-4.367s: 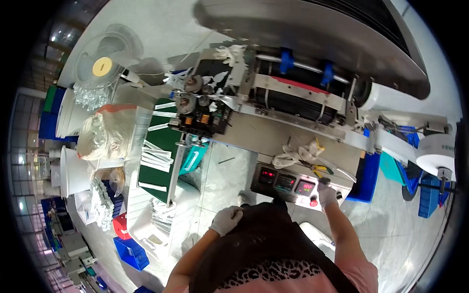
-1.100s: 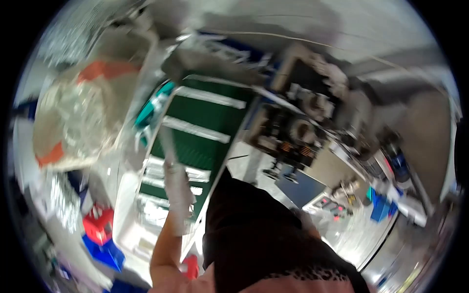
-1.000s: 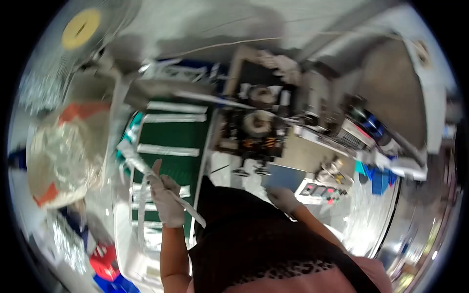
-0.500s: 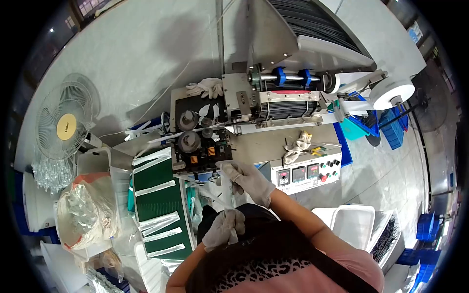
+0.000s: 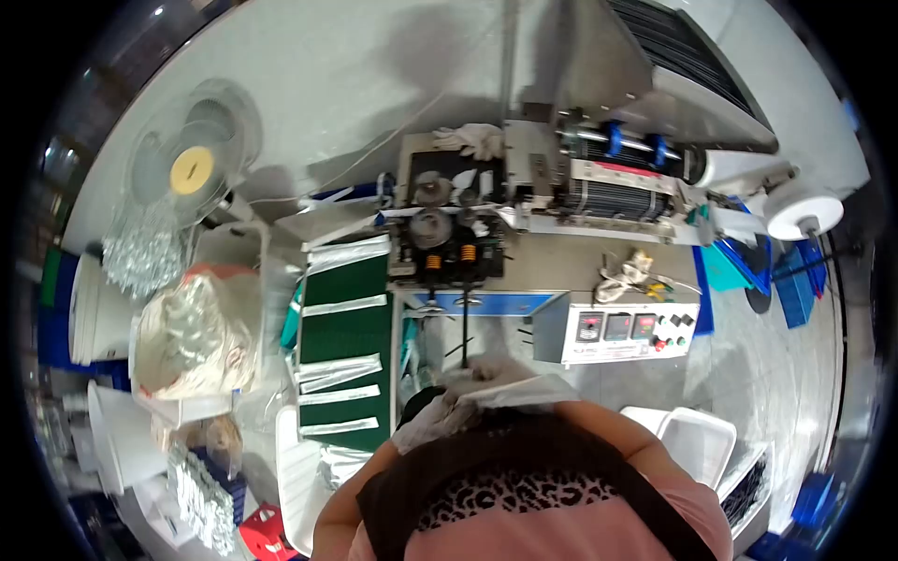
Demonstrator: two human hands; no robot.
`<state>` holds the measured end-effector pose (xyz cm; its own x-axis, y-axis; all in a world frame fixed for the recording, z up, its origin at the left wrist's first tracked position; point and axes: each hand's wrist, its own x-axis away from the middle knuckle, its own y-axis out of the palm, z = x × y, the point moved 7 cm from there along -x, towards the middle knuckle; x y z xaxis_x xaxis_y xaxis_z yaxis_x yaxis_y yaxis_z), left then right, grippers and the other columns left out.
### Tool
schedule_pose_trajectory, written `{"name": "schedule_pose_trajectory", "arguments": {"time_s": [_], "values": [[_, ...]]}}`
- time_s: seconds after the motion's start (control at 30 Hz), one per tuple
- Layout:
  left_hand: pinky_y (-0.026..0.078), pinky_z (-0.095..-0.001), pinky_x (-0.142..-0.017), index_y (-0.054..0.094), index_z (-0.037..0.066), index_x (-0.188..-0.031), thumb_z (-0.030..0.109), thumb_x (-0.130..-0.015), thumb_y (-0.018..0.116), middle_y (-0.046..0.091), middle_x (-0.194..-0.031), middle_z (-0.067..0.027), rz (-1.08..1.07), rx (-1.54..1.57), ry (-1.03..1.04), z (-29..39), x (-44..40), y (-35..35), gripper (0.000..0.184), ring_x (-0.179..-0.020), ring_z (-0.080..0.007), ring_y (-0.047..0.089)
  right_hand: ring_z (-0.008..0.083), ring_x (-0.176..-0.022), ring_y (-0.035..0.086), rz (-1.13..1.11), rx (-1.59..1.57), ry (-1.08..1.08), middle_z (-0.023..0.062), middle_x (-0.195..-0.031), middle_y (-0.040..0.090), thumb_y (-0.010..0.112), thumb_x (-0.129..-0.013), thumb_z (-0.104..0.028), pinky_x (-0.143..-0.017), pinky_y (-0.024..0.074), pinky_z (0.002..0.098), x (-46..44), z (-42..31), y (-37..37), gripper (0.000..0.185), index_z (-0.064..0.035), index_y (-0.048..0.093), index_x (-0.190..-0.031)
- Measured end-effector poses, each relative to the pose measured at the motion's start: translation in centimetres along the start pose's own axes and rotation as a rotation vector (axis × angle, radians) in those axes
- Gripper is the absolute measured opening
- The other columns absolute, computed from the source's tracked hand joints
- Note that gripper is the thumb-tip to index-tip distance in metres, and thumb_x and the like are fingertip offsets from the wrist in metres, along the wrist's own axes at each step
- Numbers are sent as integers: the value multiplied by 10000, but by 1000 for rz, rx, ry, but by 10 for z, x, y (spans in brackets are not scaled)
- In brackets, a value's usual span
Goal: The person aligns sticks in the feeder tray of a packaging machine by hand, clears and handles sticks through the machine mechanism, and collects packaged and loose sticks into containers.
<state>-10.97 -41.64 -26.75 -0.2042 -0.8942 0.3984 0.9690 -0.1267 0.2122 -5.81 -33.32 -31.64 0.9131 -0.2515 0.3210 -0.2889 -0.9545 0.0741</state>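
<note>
Both hands wear white gloves and are close together in front of the dark apron (image 5: 402, 500). My left hand (image 5: 428, 423) is closed around the near end of a white strip (image 5: 524, 391). Just beyond it, my right hand (image 5: 486, 368) has its fingers curled at the same strip, partly blurred. The strip lies roughly crosswise, and its far details are smeared. Ahead of the hands stands a machine with dark rollers and orange springs (image 5: 451, 257). To the left, a green conveyor belt (image 5: 341, 332) carries several wrapped white strips.
A control box (image 5: 617, 332) with red displays stands at right. A fan (image 5: 192, 170) and a bin with a lined sack (image 5: 201, 327) are at left. White trays (image 5: 697, 447) sit at lower right, and a white roll (image 5: 803, 210) is mounted at far right.
My right hand has drawn back from the machine's front edge toward my body, beside my left hand. The strip has turned from lengthwise to crosswise. The whole view has shifted.
</note>
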Motion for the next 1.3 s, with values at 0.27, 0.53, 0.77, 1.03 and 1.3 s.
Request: {"name": "schedule_pose_trajectory", "arguments": {"time_s": [0.27,0.53,0.77,1.03,1.3], "values": [[411,-262,-744,573,1,-938,296,-932,435,540,-782,-35,-49,-75,228,1,5,-62,326,-772,-151,506,68,-735,508,322,-11,-44,17,-916,630,427,-928,-284,-618,394,186,-45,-147,-21,326,-50,567,-1107],[451,-296,-704,545,57,-1005,270,-889,462,534,-814,-53,1169,473,-67,-18,138,-272,257,-751,-175,526,12,-766,490,852,-483,-651,-24,-879,552,463,-933,-181,-564,366,115,-43,-178,-152,217,-36,540,-1075],[461,-248,-599,583,60,-1093,-4,-818,387,591,-879,-59,1793,319,572,-23,280,-458,344,-726,-173,556,-17,-578,410,1066,-392,-336,-32,-788,557,530,-905,-203,-493,311,132,-83,-154,-86,384,-89,443,-1262],[360,-429,-938,456,31,-1243,304,-776,583,476,-1236,-228,2028,-908,-423,11,357,-597,556,-1105,-329,474,-2,-523,372,1198,-45,-284,-21,-735,536,510,-895,-119,-426,282,141,-112,-189,-29,506,-153,318,-1362],[473,-368,-860,457,54,-1245,184,-815,619,472,-1180,-148,1274,-255,854,-43,402,-757,477,-1016,-244,497,24,-579,432,1192,-366,-258,-3,-760,559,474,-926,-183,-502,357,158,-110,-165,-56,457,-182,318,-1355]]}}
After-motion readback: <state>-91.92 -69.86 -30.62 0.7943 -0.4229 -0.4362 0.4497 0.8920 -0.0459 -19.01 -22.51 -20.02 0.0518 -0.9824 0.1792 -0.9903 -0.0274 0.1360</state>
